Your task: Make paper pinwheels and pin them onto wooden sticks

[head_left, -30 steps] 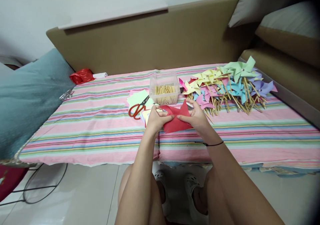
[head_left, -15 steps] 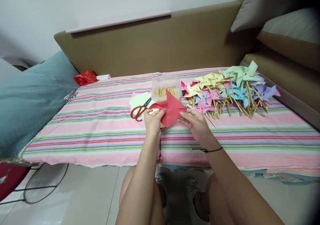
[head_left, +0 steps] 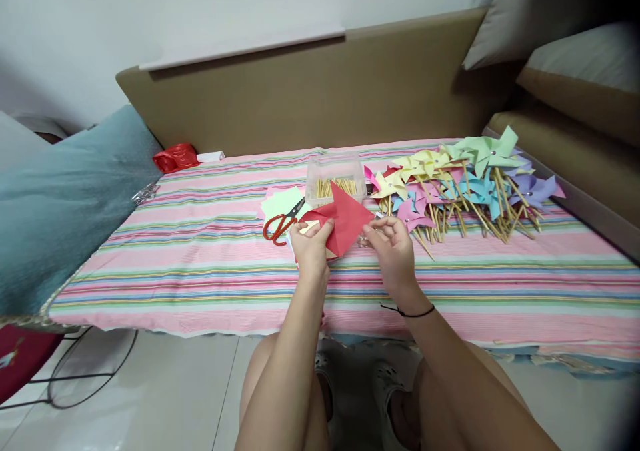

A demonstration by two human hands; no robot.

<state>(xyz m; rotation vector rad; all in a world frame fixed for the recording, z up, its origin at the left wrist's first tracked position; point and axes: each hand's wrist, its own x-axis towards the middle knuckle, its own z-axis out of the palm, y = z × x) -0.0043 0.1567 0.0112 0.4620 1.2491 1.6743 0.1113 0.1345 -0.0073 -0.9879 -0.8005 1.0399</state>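
Observation:
A red paper (head_left: 347, 221), cut and partly folded, is held up above the striped cloth. My left hand (head_left: 311, 243) pinches its left part between thumb and fingers. At the paper's right corner, my right hand (head_left: 393, 247) has thumb and fingertips closed on the edge. Red-handled scissors (head_left: 283, 224) lie left of my left hand, partly over pale green paper sheets (head_left: 281, 202). Behind the red paper stands a clear plastic box (head_left: 334, 167) with thin wooden sticks. A small shiny item, too small to make out, shows by my right fingertips.
Many-coloured paper pinwheels (head_left: 480, 187) on sticks are piled at the right of the striped cloth (head_left: 200, 264). A red plastic bag (head_left: 176, 158) and a white box (head_left: 211, 156) lie at the back left, near a blue cushion (head_left: 75, 204).
My right hand has turned, its fingers now curled more closely at the red paper's right corner. My left hand keeps its hold. The whole view has shifted slightly.

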